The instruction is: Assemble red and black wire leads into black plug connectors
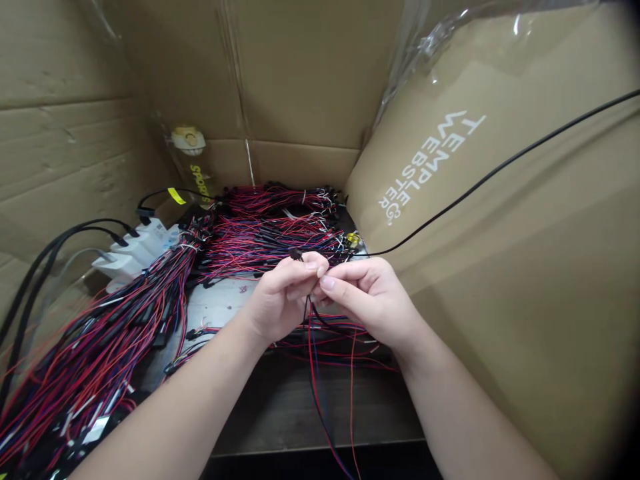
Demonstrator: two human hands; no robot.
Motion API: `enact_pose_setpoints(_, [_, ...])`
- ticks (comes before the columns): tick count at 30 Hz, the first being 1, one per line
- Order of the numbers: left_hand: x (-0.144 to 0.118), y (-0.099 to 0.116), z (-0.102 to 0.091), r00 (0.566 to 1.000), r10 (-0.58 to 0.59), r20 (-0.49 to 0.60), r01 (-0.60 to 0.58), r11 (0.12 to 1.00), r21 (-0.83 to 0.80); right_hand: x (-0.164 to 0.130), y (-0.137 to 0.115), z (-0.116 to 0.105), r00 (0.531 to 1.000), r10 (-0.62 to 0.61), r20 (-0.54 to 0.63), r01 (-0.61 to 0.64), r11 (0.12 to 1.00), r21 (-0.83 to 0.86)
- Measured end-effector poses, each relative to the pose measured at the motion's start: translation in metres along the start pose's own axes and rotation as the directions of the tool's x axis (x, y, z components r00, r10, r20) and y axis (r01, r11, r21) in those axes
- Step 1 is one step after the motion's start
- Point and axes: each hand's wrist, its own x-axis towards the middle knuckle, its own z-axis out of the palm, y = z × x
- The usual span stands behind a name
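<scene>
Close together above the table's near part, both hands pinch one wire harness (311, 347). My left hand (287, 287) has its fingers closed on it, and a small black connector (296, 254) pokes up past the fingers. My right hand (373, 293) pinches with thumb and forefinger right beside the left fingertips. The exact spot between the fingertips is too small to make out. Red, blue and black wires of the harness hang from below the hands past the table's front edge.
Bundled harnesses (270, 233) lie at the back, and a large tied bunch (145, 313) spreads along the left. White power adapters (140, 247) with black cords stand at left. Cardboard walls (300, 73) surround the table (280, 407). A black cable (475, 187) crosses at right.
</scene>
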Motion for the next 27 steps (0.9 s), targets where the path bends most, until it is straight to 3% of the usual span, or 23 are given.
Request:
enact_pose_setpoints(7, [0.005,0.001,-0.003,0.989,0.008,-0.145,0.008,0.994,0.108,0.006,0.000,-0.002,0.999,0.021,-0.039,-0.022,1.000,-0.013])
enact_pose_setpoints(13, [0.010,0.000,-0.010,0.981,0.016,-0.194,0.020,0.983,0.185,0.010,0.006,-0.006,0.992,0.067,-0.104,-0.073,0.996,-0.057])
enact_pose_setpoints(20, [0.011,0.001,-0.011,0.985,0.039,-0.171,-0.001,0.976,0.217,0.008,0.011,-0.007,0.991,0.067,-0.118,-0.074,0.996,-0.058])
enact_pose_setpoints(27, [0.007,0.004,-0.013,1.000,0.016,-0.025,-0.011,0.980,0.197,0.007,0.002,-0.006,1.000,-0.004,-0.026,0.004,1.000,-0.006])
